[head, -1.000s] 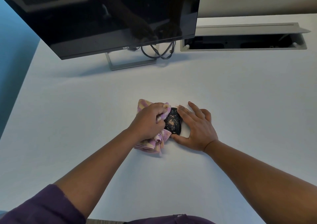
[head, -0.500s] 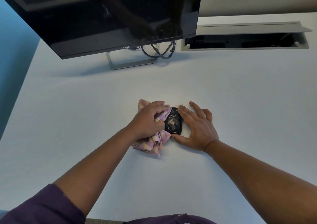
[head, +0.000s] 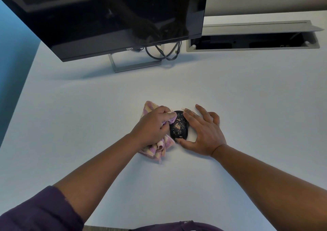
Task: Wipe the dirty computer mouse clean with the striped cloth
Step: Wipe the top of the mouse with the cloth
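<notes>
Gripping the bunched striped cloth (head: 160, 146) in curled fingers, the left hand (head: 153, 127) pressed a fold of it against the left side of the black mouse (head: 178, 128), which sat on the white desk (head: 230, 98) between both hands with tan grime speckled over its top. The right hand (head: 203, 133) steadied the mouse from the other side, fingers straight and spread, thumb at its near end. Behind stood a dark monitor (head: 106, 18), with cables (head: 164, 53) looping beneath.

The left hand (head: 152, 125) grips the cloth (head: 160, 147) against the mouse's (head: 178, 126) left side; the right hand (head: 203, 133) steadies the mouse's right side, crumbs on top.
</notes>
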`<act>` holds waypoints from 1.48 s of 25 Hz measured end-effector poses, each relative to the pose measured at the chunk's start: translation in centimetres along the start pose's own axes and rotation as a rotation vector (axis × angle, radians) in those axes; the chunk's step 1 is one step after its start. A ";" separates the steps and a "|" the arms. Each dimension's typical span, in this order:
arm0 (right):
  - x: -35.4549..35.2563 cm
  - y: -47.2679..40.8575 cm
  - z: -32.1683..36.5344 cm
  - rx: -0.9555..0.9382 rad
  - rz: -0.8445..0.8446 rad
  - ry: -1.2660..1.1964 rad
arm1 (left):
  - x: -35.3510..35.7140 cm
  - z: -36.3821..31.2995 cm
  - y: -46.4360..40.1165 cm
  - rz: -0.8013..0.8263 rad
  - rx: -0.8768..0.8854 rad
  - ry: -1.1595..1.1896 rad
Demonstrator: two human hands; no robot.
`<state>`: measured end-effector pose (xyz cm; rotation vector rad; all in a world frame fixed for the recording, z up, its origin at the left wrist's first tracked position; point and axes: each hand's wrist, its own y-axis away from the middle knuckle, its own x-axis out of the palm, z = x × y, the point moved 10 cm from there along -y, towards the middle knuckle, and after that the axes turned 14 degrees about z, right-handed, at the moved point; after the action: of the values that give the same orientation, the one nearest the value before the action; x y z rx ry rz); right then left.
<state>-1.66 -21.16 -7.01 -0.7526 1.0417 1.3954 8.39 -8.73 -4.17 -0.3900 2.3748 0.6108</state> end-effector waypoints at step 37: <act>0.0 -0.1 -0.3 0.032 0.001 0.023 | -0.9 1.9 -0.5 -0.215 -0.153 0.312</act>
<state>-1.61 -21.44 -7.12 -0.7462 1.0805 1.3705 10.25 -8.04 -5.01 -0.8503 2.5375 0.6719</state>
